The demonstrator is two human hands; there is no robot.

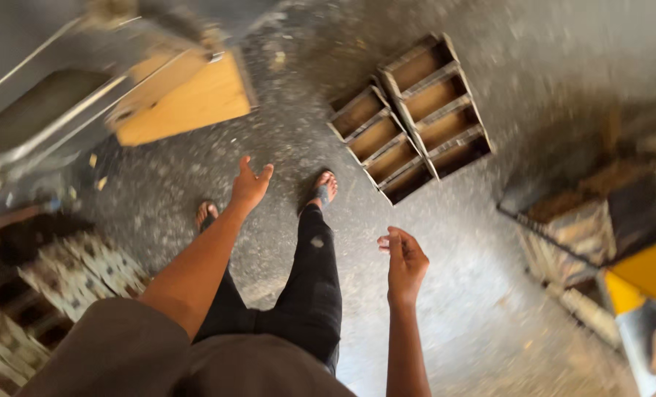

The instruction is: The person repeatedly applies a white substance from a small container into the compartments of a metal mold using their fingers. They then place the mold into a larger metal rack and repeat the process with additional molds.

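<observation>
Motion blur softens most of the view. The metal frame [41, 110] at upper left is smeared and cut by the left and top edges; its make cannot be told. The stacked pans [592, 220] on the right are blurred, their contents unreadable, and the yellow object [647, 272] beside them runs off the right edge. The patterned trays [70, 276] at lower left are partly cropped. The left foot [206, 215] is largely hidden behind the left forearm [195, 272].

Speckled grey concrete floor [482, 294], glare patch at 6 o'clock. Metal machine with yellow wooden board [188, 99] at 11. Strapped loaf tins [409, 121] at 1. Blurred rack [600, 220] at 3.
</observation>
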